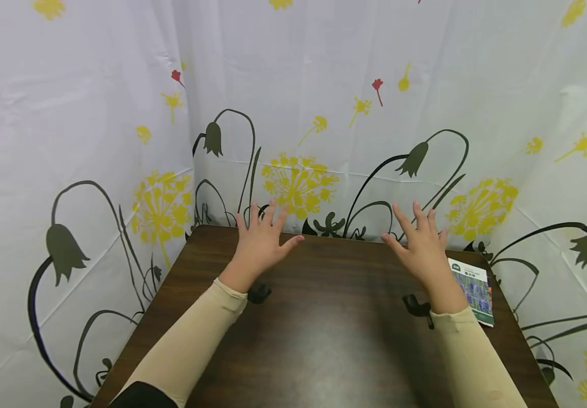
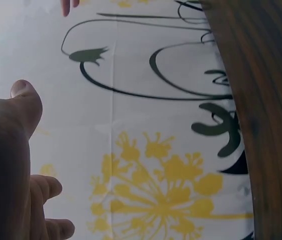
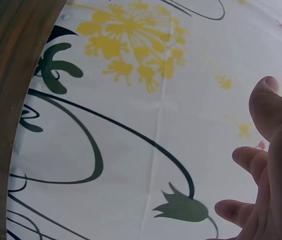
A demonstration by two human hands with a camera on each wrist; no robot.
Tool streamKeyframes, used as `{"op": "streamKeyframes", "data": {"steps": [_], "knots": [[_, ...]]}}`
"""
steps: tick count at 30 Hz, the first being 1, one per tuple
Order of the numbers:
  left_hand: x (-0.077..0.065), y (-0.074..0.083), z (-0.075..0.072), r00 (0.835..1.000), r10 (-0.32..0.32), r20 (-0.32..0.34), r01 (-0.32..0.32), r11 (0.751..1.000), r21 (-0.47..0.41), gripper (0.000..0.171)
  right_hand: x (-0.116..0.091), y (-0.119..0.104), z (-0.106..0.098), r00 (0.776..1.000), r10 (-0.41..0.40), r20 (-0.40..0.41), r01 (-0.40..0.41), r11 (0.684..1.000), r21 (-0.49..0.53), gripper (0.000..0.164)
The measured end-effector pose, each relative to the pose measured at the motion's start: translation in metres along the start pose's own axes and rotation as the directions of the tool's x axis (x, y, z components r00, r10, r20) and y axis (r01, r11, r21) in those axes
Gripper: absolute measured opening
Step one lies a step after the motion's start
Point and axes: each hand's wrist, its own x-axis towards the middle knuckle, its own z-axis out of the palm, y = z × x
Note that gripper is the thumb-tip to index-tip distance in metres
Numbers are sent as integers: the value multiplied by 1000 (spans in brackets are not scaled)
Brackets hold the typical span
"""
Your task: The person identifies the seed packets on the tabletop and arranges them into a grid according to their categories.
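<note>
Both hands are held up over the far part of a dark wooden table [image 1: 324, 340]. My left hand [image 1: 258, 243] has its fingers spread and holds nothing. Fingers spread too, my right hand [image 1: 423, 249] is raised to the right of it, also holding nothing. A booklet [image 1: 477, 289] with a purple flower picture lies near the right hand's wrist, partly hidden behind the forearm. In the left wrist view the left thumb [image 2: 28, 102] stands apart from the other fingers. The right thumb [image 3: 266, 102] is likewise apart in the right wrist view.
A white curtain [image 1: 293, 68] printed with yellow, red and dark green flowers hangs behind the table and on both sides. Small black wrist mounts show under the left wrist [image 1: 259, 293] and beside the right wrist [image 1: 416, 306].
</note>
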Motion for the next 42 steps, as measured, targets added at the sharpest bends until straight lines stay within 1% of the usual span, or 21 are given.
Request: {"op": "streamKeyframes", "data": {"steps": [4,8,12,18,26,29,31,34,37,42], "knots": [[3,10,8,1000,14,25,-15,1000,15,101,-5,5,4,1000,17,13,-17,1000,-1,83],[4,19,15,999,26,24,-26,1000,6,101,-10,10,7,1000,27,14,-27,1000,7,83],[4,29,23,999,36,22,-36,999,-15,100,-14,15,9,1000,30,-10,-30,1000,-1,80],[6,45,31,997,59,42,-57,998,-40,101,-19,22,11,999,30,-40,-29,999,15,78],[7,60,41,996,84,25,-83,995,-49,99,-29,33,15,997,25,-76,-22,999,35,73],[6,64,46,996,84,32,-82,995,-58,97,-34,37,16,996,31,-88,-28,999,37,72],[5,68,49,996,81,49,-78,995,-67,97,-38,39,16,995,41,-92,-37,998,42,71],[5,74,53,995,78,69,-73,995,-75,97,-45,43,17,993,70,-94,-65,997,49,70],[4,81,57,994,85,74,-77,992,-105,97,-51,49,20,990,91,-104,-85,995,55,69],[0,93,64,991,102,89,-86,983,-162,96,-60,58,24,988,103,-116,-97,994,58,69]]}}
